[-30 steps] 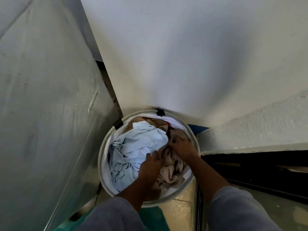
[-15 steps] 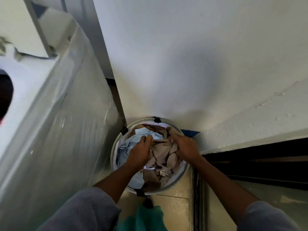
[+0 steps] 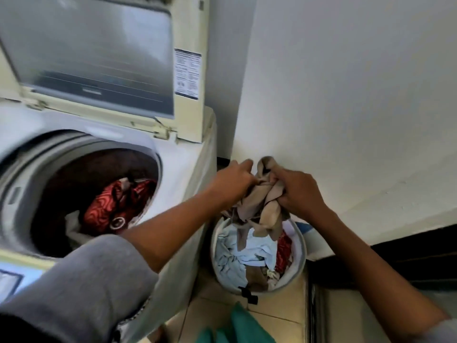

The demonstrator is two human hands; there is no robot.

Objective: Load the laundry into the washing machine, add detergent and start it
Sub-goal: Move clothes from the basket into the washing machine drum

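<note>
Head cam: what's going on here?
A person is loading laundry. Both hands, left hand and right hand, grip a bundle of beige clothes held above the round laundry basket on the floor. The basket still holds light blue fabric and a red piece. The top-loading washing machine beside it stands with its lid up, and a red patterned garment already lies in the drum.

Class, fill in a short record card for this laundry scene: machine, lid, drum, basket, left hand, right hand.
machine: top-loading washing machine, left of the basket
lid: lid raised
drum: drum holds red patterned cloth
basket: round basket on the floor, with pale blue cloth inside
left hand: left hand grips beige cloth above the basket
right hand: right hand grips the same cloth
</note>
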